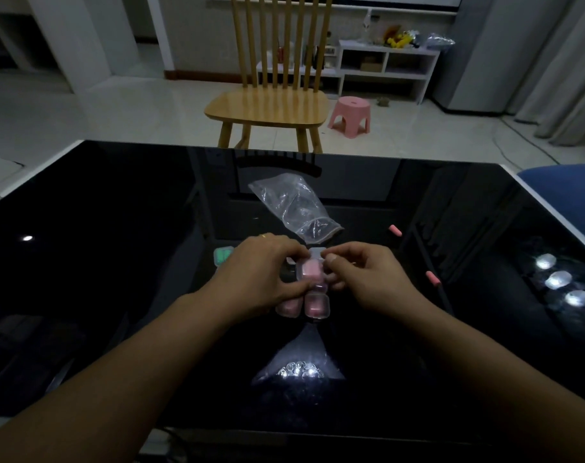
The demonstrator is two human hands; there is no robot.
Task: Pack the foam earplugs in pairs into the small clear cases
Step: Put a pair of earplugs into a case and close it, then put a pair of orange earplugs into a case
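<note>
Both hands meet over a small clear case (312, 269) with pink earplugs inside, its lid raised at the far side. My left hand (262, 272) grips the case from the left. My right hand (368, 275) pinches its right edge and lid between thumb and forefinger. Just below them lie two more clear cases (317, 305) holding pink earplugs, one partly under my left hand. A case with green earplugs (223, 255) lies left of my left hand. Two loose pink earplugs (395, 230) (433, 278) lie on the table to the right.
A crumpled clear plastic bag (296, 207) lies just beyond the hands on the glossy black table (100, 262). A wooden chair (271, 105) and a pink stool (350, 115) stand past the far edge. A blue cushion (565, 192) sits at the right.
</note>
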